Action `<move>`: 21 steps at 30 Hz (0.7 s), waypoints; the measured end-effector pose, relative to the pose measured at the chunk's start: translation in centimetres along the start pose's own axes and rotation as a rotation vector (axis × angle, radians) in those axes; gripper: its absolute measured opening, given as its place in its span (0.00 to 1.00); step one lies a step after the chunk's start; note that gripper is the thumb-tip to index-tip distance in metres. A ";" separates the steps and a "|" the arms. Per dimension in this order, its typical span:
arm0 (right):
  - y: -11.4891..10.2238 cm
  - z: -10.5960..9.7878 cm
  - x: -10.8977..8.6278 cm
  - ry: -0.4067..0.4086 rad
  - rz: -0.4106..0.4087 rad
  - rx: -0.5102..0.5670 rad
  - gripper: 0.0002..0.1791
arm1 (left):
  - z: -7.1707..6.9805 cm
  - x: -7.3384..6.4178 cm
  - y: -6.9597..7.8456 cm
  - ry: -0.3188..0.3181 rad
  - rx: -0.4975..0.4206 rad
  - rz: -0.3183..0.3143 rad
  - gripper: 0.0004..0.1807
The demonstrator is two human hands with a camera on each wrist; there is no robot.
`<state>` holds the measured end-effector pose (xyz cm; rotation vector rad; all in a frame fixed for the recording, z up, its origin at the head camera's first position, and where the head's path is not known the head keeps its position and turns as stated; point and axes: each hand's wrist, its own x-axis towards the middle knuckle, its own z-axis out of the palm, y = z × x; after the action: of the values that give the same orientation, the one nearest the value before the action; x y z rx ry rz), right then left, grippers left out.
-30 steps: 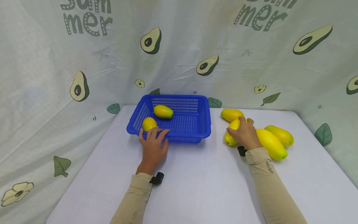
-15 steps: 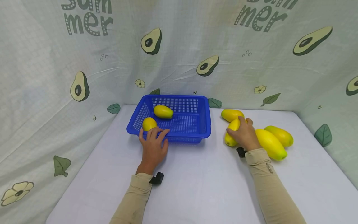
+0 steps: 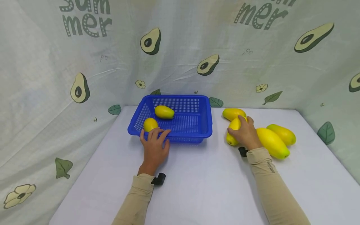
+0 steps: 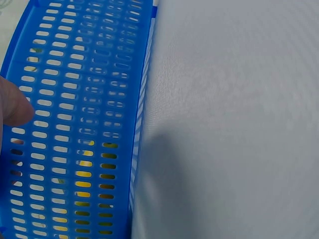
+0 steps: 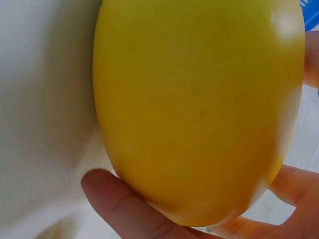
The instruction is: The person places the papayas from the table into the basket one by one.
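My left hand [image 3: 153, 151] grips the near rim of a blue plastic basket [image 3: 185, 135], fingers over the edge. In the left wrist view its thumb [image 4: 15, 105] lies against the basket's slotted outer wall. Two yellow papayas lie inside: one farther back [image 3: 164, 112], the other [image 3: 150, 124] near my left fingers and partly hidden by the rim. My right hand [image 3: 247, 134] holds another yellow papaya [image 3: 234, 125] at the table's right side. The right wrist view shows fingers round this papaya [image 5: 199, 109], which hides part of the hand.
Behind the held papaya lies another papaya [image 3: 232, 113]. To the right of my right hand are a large papaya [image 3: 272, 143] and a smaller one [image 3: 282, 134], side by side. A white cloth covers the table [image 3: 197, 184]; a printed curtain [image 3: 180, 68] hangs behind.
The head view has shifted slightly. Both hands keep their holds, and the basket and papayas stay in place.
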<state>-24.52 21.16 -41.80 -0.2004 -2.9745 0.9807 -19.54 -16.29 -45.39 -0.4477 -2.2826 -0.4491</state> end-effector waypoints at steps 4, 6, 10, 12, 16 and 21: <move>0.1 -0.1 0.0 0.003 0.004 0.010 0.53 | 0.0 0.0 0.1 0.006 -0.003 0.002 0.18; 0.2 -0.2 0.0 0.001 0.001 0.018 0.53 | 0.0 0.0 0.1 0.002 -0.001 0.001 0.18; 0.4 -0.8 -0.2 -0.001 -0.028 0.023 0.52 | -0.1 0.0 0.2 -0.023 0.004 -0.014 0.18; 0.4 -1.2 -0.3 0.000 -0.046 0.033 0.51 | -0.2 0.0 0.3 -0.028 0.004 -0.016 0.18; 0.2 -1.9 -0.6 -0.017 -0.071 0.077 0.51 | -0.2 0.0 0.2 -0.022 0.003 -0.012 0.18; 0.4 -2.2 -0.4 -0.075 -0.077 0.193 0.55 | -0.3 -0.1 0.2 -0.033 0.010 -0.021 0.18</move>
<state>-23.95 22.76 -40.25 -0.0482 -2.9022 1.2823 -19.16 -16.24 -45.27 -0.4300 -2.3225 -0.4437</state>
